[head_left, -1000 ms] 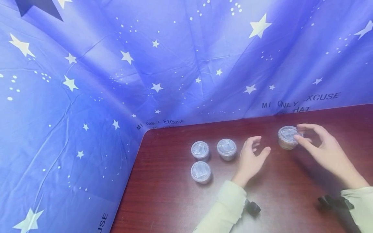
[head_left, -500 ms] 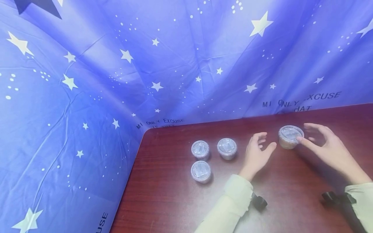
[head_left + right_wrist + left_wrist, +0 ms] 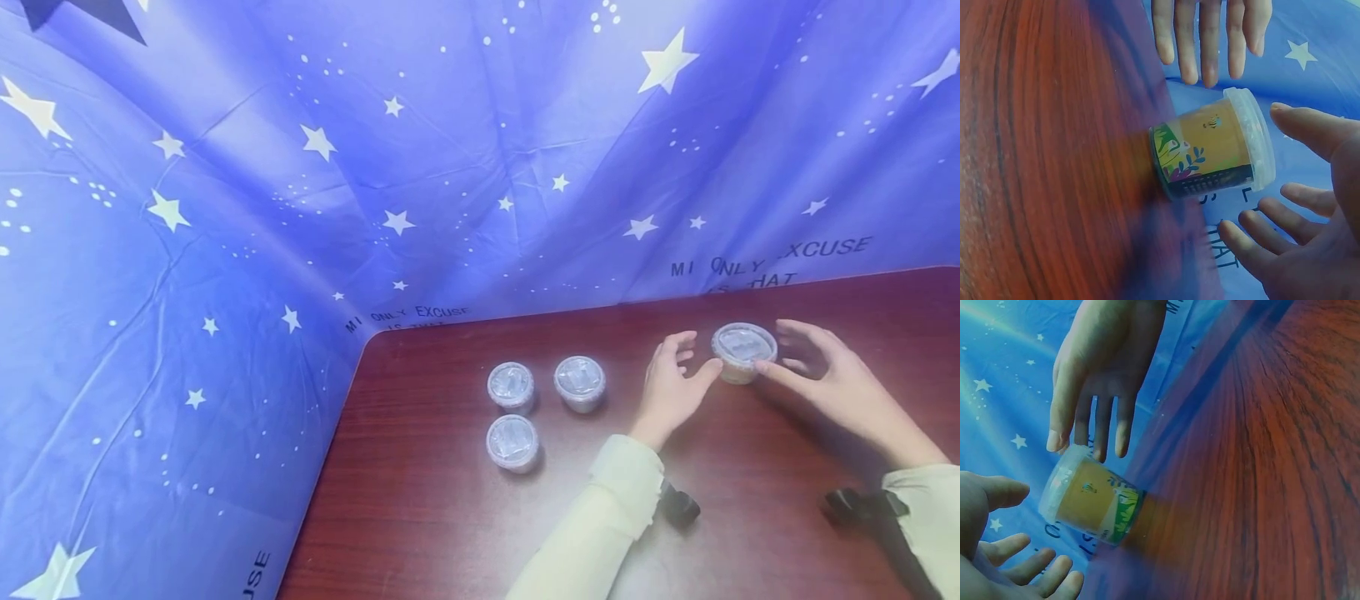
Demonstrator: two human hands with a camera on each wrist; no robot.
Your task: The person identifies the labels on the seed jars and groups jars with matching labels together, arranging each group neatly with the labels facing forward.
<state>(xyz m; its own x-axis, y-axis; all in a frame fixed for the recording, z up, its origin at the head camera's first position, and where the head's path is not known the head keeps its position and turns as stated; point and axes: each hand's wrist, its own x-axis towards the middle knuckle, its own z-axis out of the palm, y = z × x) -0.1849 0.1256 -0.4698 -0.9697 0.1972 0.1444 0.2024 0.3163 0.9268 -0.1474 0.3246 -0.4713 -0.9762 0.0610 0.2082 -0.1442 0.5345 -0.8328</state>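
Note:
A lidded clear plastic tub (image 3: 743,348) stands upright on the dark red table between my two hands. Its printed side, yellowish with green leaves and a small bee, shows on the tub (image 3: 1210,147) in the right wrist view. My left hand (image 3: 677,387) is at its left, fingers spread and slightly bent, with a gap between palm and tub. On the other side my right hand (image 3: 843,383) has its thumb close to the lid and its fingers extended; whether the thumb touches, I cannot tell. Neither hand grips it.
To the left stand three similar lidded tubs: one at the back left (image 3: 511,386), one beside it (image 3: 580,383) and one in front (image 3: 513,443). A blue star-printed curtain (image 3: 450,167) hangs along the back and left edges of the wooden table (image 3: 420,533).
My left hand has moved right, toward the tub. The fingers of my right hand, earlier at the tub's lid, have opened away from it. The three left tubs stay put.

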